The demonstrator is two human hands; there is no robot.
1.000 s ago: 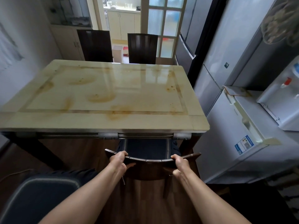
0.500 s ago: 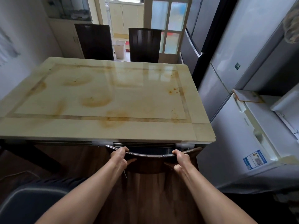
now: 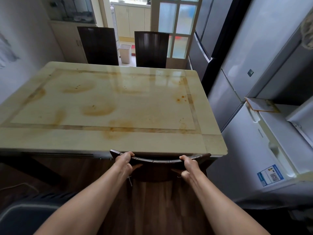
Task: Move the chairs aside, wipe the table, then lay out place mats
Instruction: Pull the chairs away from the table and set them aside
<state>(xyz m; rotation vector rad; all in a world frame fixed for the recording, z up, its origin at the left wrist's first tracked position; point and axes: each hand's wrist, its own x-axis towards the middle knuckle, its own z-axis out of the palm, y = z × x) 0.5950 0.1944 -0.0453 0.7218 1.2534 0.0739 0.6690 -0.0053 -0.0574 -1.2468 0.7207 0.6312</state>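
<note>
Both hands closed on the curved top rail of a dark wooden chair point(image 3: 160, 168): left hand point(image 3: 123, 161) near the rail's left end, right hand point(image 3: 189, 164) near its right end, fingers point(image 3: 126, 154) wrapped over the rail, thumbs below it. Chair tucked under the near edge of the worktop point(image 3: 105, 141), its back just beneath the overhang, seat hidden.

Straight ahead of the fingers, a glossy cream stone worktop with an inlaid darker border, blotched with orange-brown stains: rounded patches left and centre, small specks toward the far right, one smear right above the left hand. Window light reflected in the far half. Nothing standing on the slab.

Beyond the far edge, two more dark high-backed seats: far-left chair point(image 3: 99, 45) and far-right chair point(image 3: 151, 49), both upright against the worktop. Between them, further back, a small white bin point(image 3: 125, 53) on a pale floor, before a doorway with cream cabinets. Glazed door point(image 3: 177, 28) with frosted panes behind the far-right chair.

Right of the right hand, grey fridges point(image 3: 225, 53) in a row, then a low white appliance point(image 3: 254, 158) with a blue label. Left of the left hand, a white wall and a glass-fronted cabinet point(image 3: 71, 9) at the far corner. Below the forearms, dark wood floor point(image 3: 160, 209); at lower left, a dark blue cushion point(image 3: 25, 219) with a pale rim.
</note>
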